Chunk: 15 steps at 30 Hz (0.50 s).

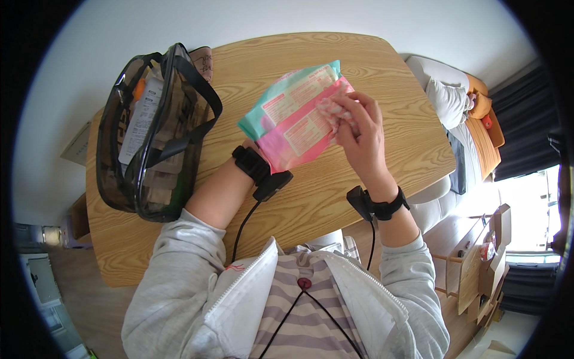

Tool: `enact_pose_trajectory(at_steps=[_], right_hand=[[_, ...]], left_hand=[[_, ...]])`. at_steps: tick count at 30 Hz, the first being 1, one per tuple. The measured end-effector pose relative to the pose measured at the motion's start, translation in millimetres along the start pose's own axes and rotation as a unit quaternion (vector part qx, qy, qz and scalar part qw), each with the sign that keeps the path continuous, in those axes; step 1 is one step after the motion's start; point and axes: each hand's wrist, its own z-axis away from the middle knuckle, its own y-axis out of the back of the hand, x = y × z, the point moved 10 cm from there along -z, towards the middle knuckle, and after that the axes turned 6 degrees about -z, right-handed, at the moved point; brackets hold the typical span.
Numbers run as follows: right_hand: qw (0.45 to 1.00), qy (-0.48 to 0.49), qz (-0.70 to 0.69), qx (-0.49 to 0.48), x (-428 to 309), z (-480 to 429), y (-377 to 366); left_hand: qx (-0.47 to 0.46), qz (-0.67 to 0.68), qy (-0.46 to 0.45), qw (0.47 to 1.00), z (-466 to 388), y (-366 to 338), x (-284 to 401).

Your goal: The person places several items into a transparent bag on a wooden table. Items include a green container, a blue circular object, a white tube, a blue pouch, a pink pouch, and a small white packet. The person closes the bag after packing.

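Note:
A pink and teal soft plastic package (296, 116) with printed panels is held up above the wooden table (394, 130). My left hand (252, 146) is mostly hidden behind the package's lower left side; only a small part by the wrist shows, so its grip cannot be made out. At the package's right side, my right hand (362, 128) pinches a crumpled pink and white piece (336, 112) between thumb and fingers. Whether that piece is part of the package or a separate one cannot be told. Both wrists wear black straps with small cabled devices.
A see-through dark zip bag (154, 134) with black handles stands on the table's left, holding a white printed tube (141, 121) and other items. Behind it lies a brownish-pink item with writing (202, 63). Right of the table are a sofa, cushions and a wooden shelf unit with cardboard boxes.

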Motion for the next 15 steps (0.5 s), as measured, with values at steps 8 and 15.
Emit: enact_pose_trajectory(at_steps=[8,15], right_hand=[[0.976,0.137,-0.056,-0.157,-63.9,16.8,-36.9],[0.992,0.027,-0.111,-0.044,-43.4,-4.5,2.8]], left_hand=[[-0.001,-0.111,0.023,0.994,14.5,27.2,-4.3],[0.012,-0.707,-0.12,0.697,2.6,-25.9,24.7]])
